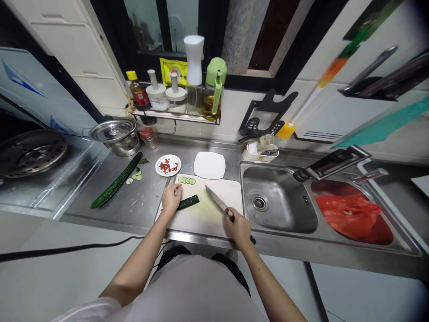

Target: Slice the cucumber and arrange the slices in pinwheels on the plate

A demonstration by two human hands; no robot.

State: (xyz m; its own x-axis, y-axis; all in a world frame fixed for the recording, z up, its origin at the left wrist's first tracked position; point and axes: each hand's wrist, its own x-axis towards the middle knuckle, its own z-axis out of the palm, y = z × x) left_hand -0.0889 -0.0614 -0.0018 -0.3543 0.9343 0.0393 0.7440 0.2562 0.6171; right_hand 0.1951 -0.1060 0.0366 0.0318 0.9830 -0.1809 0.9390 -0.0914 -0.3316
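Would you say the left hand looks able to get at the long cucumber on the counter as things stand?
Probably yes. The long cucumber lies in the open left of the cutting board, with nothing between it and the left hand, though that hand would first have to release the cucumber piece.

Cucumber piece (188, 202): short, dark green, flat on white cutting board (214, 214), frame centre, left end pinned under left hand (171, 198). Knife (216, 200): silver blade pointing upper left, just right of cucumber piece, handle gripped by right hand (238, 228).
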